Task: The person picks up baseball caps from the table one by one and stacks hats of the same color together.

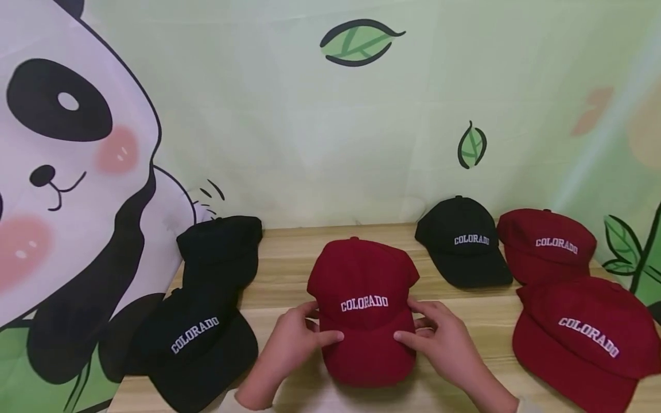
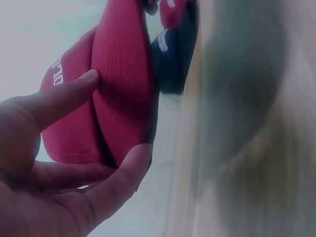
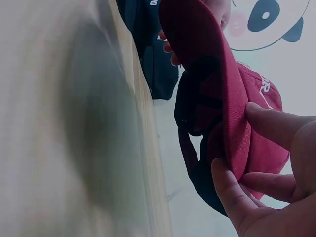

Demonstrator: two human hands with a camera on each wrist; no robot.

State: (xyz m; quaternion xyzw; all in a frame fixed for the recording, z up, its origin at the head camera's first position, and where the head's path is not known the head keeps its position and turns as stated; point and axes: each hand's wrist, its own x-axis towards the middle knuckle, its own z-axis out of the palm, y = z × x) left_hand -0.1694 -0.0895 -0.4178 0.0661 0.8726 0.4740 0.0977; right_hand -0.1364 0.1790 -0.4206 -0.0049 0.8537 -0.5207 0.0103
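Note:
A red baseball cap (image 1: pixel 364 321) with white COLORADO lettering is held between both hands, brim toward me and crown away. My left hand (image 1: pixel 294 341) pinches the left side of the brim, its thumb on top and fingers at the edge and below. On the opposite side my right hand (image 1: pixel 444 338) grips the brim the same way. Seen from the right wrist, the brim's underside (image 3: pixel 192 29) and the dark inside of the cap (image 3: pixel 197 103) show. A gap separates the cap from the wooden table (image 3: pixel 59 163), so it is held above it.
Two black caps (image 1: pixel 222 252) (image 1: pixel 198 344) stand at the left, one behind the other. Toward the right are another black cap (image 1: pixel 462 244) and two red caps (image 1: pixel 547 244) (image 1: pixel 588 338). Behind the table hangs a pale green panda backdrop (image 1: pixel 289 126).

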